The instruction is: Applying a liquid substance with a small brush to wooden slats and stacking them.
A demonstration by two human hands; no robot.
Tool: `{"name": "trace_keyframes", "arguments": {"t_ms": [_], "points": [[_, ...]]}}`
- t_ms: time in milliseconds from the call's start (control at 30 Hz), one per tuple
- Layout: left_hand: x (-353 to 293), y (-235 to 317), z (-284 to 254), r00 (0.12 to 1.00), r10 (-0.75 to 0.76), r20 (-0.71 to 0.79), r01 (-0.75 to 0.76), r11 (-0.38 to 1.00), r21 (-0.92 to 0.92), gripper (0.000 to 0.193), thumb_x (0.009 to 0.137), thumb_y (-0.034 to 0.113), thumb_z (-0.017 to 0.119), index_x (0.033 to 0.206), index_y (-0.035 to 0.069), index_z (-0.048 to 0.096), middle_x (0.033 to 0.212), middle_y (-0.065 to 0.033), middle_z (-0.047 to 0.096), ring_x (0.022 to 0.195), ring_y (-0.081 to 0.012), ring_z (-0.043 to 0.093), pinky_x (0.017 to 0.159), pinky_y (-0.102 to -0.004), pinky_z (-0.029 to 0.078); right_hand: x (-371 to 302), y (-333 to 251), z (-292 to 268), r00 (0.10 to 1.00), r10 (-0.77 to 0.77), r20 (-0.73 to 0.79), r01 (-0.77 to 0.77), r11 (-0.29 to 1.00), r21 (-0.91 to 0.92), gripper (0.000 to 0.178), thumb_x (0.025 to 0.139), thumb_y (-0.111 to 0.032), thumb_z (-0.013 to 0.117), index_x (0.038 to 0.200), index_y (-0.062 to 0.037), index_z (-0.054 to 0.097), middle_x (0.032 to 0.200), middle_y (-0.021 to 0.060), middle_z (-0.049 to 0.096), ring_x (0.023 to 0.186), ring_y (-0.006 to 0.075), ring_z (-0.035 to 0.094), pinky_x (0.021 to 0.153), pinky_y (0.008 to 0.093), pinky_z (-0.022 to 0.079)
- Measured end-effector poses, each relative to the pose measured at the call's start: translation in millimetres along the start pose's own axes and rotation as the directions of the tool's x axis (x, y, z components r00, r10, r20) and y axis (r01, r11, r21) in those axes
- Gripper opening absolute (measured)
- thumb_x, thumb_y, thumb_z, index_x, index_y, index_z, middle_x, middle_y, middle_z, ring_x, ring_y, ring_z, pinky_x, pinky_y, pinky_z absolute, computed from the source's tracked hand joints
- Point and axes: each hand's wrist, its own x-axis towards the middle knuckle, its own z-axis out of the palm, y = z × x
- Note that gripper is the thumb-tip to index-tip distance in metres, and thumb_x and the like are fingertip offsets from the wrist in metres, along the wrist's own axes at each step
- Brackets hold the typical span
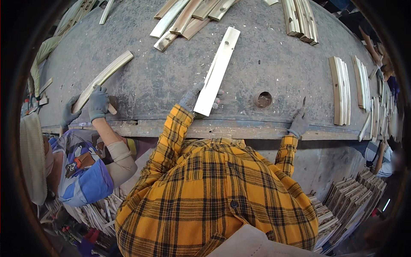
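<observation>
My left hand (191, 97), in a grey glove, is closed around the near end of a pale wooden slat (219, 68). Its fingertips show past the slat's right edge. The slat slants away from me over the grey table and has a knot near its far end. My right hand (299, 123), gloved too, is by the table's front edge on the right. It is closed on a small knife (304, 102), whose dark pointed blade sticks up; the handle is hidden in the fist. A round hole (263, 99) in the tabletop lies between my hands.
At the left, a co-worker's gloved hands (98, 103) hold another wooden slat (107, 73). Loose slats (188, 17) lie piled at the far middle. Bundled slats (299, 21) and more stacks (340, 92) stand on the right. Below the table's right side are piled slats (349, 195).
</observation>
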Motion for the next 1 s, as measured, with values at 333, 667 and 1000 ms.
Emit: {"name": "trace_keyframes", "arguments": {"t_ms": [333,667,1000], "points": [[-107.6,5.5,32.2,0.987,0.150,0.057,-0.160,0.879,0.449,0.079,0.065,-0.004,0.059,0.136,0.001,0.025,0.104,-0.0232,0.056,0.074,-0.0235,0.061,0.058,-0.0325,0.055,-114.2,-146.6,-149.2,0.892,-0.445,-0.072,0.380,0.657,0.651,0.016,0.081,-0.009,0.058,0.094,-0.0087,0.066,0.078,0.0042,0.060,0.063,0.0154,0.053,0.058,0.0259,0.043],[-64.7,0.4,48.1,0.837,0.537,0.101,-0.194,0.119,0.974,0.070,0.061,-0.005,0.066,0.127,-0.002,0.042,0.101,-0.0166,0.060,0.079,-0.0190,0.062,0.059,-0.0271,0.053,3.6,-182.2,-140.9,0.407,-0.705,0.581,0.867,0.498,-0.003,0.017,0.078,-0.013,0.052,0.085,-0.0125,0.067,0.078,0.0111,0.063,0.076,0.0291,0.062,0.061,0.0393,0.049],[-57.1,-7.4,50.5,0.907,0.420,0.013,-0.202,0.409,0.890,0.069,0.062,-0.011,0.063,0.128,-0.003,0.040,0.104,-0.0181,0.058,0.074,-0.0206,0.064,0.054,-0.0268,0.053,12.1,-199.3,-128.7,0.321,-0.553,0.769,0.922,0.370,-0.118,0.017,0.076,-0.011,0.057,0.086,-0.0163,0.069,0.082,0.0102,0.065,0.079,0.0293,0.064,0.066,0.0372,0.051]]}}
